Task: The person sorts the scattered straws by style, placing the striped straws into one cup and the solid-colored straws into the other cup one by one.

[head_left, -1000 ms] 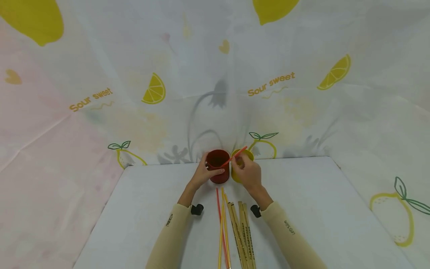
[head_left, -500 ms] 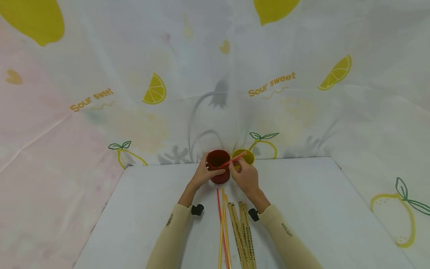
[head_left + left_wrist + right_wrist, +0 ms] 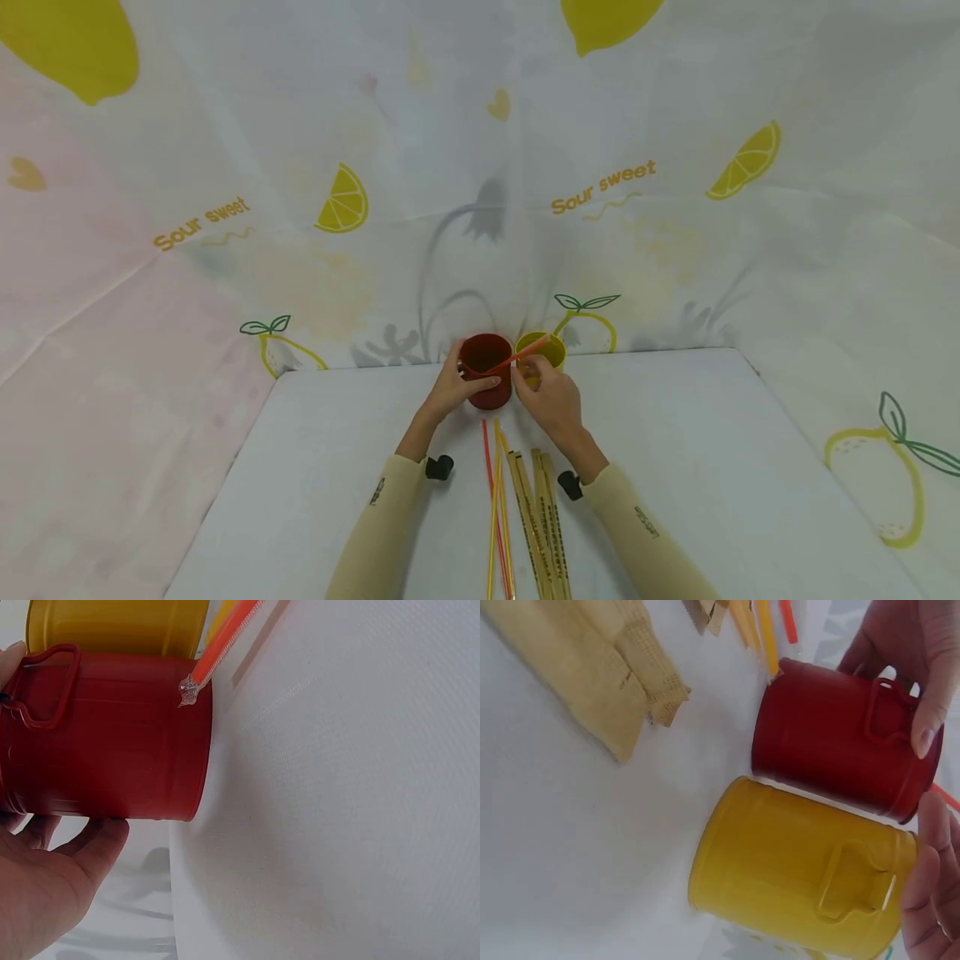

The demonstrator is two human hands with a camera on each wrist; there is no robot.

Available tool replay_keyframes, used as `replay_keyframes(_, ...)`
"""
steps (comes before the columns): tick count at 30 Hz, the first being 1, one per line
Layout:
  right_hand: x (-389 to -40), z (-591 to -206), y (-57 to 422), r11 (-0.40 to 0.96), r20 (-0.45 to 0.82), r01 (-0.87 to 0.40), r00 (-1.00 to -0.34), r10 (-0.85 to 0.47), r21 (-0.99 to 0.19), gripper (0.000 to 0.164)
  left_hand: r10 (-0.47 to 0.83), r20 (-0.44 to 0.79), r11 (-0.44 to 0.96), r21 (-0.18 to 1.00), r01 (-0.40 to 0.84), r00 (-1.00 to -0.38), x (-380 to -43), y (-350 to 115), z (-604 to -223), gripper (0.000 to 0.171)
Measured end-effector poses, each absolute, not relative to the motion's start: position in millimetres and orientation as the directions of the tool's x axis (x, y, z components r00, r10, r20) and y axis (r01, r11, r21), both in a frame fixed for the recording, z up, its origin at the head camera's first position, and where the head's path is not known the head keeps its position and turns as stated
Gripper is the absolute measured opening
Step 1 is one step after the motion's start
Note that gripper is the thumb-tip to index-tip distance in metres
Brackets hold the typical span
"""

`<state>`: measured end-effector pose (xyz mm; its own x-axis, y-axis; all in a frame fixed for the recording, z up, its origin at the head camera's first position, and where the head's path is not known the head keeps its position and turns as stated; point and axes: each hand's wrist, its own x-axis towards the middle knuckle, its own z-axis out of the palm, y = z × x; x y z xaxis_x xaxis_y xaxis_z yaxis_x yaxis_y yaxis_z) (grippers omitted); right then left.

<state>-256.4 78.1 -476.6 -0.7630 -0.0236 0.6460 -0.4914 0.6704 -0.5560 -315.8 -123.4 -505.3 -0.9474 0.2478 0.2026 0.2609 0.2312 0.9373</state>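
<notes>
My left hand (image 3: 453,387) grips a small red metal bucket (image 3: 491,398) at the back of the table, thumb along its front near the wire handle (image 3: 889,712). My right hand (image 3: 555,396) pinches an orange-red straw (image 3: 534,347). The straw slants, its lower end at the mouth of the red bucket and its upper end over the yellow bucket (image 3: 795,870). That yellow bucket stands close on the right of the red one, partly hidden by my right hand in the head view.
Red and yellow straws (image 3: 488,450) lie in front of the buckets, at least one clear-wrapped. Beside them are several long brown paper sleeves (image 3: 551,517) with dark print. A lemon-patterned cloth (image 3: 420,250) hangs right behind the table's back edge.
The straw's upper end has dropped slightly, and my right hand has shifted a little, showing more of the yellow bucket's mouth. My left hand keeps its grip on the red bucket.
</notes>
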Motion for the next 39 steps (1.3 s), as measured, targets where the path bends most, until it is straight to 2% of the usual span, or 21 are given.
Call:
replay_keyframes(7, -245.2, -471.7, 79.6, 0.678, 0.489, -0.399, -0.87, -0.067, -0.617, 0.024, 0.251, 0.209, 0.238, 0.933, 0.269, -0.945, -316.1, -122.7, -504.4, 0.081)
replay_keyframes(18, -228.3, -469.0, 87.2, 0.657, 0.354, -0.365, -0.922, -0.157, -0.66, 0.028, 0.313, 0.215, 0.215, 0.933, 0.289, -0.925, -298.0, -122.8, -475.0, 0.079)
replay_keyframes(29, -211.6, -468.4, 85.7, 0.66, 0.18, -0.314, -0.948, -0.264, -0.682, 0.028, 0.258, 0.214, 0.227, 0.934, 0.275, -0.942, -314.0, -123.0, -501.2, 0.078)
replay_keyframes(39, -202.3, -471.3, 82.6, 0.682, 0.013, -0.347, -0.896, -0.444, -0.643, 0.032, 0.238, 0.196, 0.244, 0.936, 0.254, -0.951, -317.6, -123.8, -507.7, 0.078)
